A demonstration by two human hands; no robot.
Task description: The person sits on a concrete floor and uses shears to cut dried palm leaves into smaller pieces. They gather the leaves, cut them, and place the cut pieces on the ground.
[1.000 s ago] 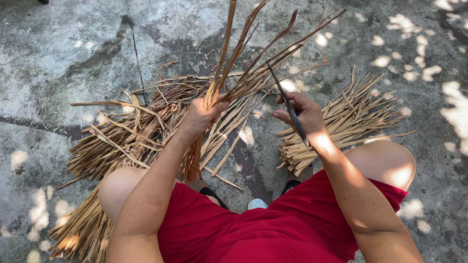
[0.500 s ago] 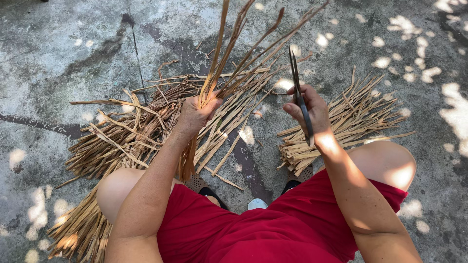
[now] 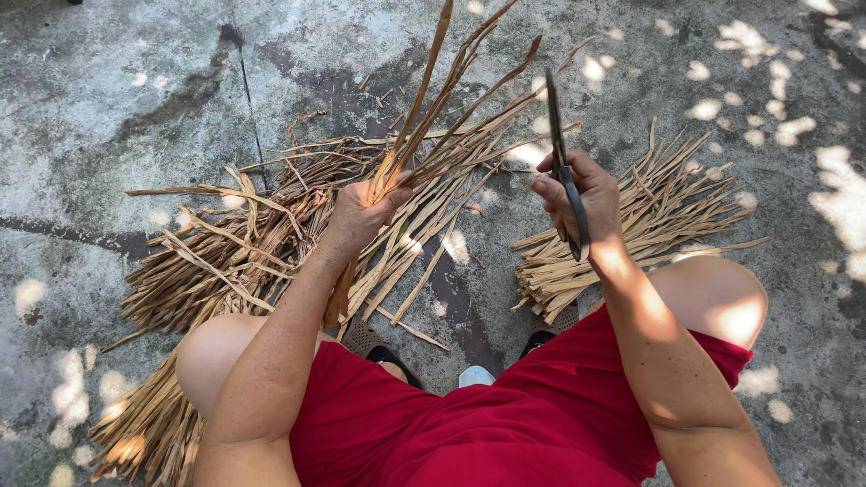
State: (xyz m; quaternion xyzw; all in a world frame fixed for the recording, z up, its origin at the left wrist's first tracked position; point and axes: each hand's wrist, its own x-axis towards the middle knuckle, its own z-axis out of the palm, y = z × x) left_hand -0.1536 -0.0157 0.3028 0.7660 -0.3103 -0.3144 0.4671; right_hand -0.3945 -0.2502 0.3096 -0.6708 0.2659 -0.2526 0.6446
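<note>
1. Far to the left of my left hand, I see a big loose heap of dried strips (image 3: pixel 216 271) fanned over the concrete floor (image 3: pixel 108 90); it runs down past my left knee, near enough to draw from without shifting my squat.
2. My left hand (image 3: pixel 361 216) is closed tight around a small bunch of dried strips (image 3: pixel 433 117). The bunch stands nearly upright, tips splaying up and to the right, away from the hand, while the lower ends hang below the fist toward the red shorts (image 3: pixel 505 424). I judge the upright hold keeps the strips clear of the heap and turned toward the blade.
3. In the gap between my hands, a few stray strips lie on bare floor, below the raised bunch.
4. My right hand (image 3: pixel 582 203) is wrapped around the handle of a dark knife (image 3: pixel 561 153). The thin blade points up and slightly left, its tip close to the outer strips of the bunch but, as far as I can tell, not touching them.
5. Behind and to the right of that hand lies a smaller, tidier pile of shorter strips (image 3: pixel 649 216), kept apart from the big heap, just above my right knee.
</note>
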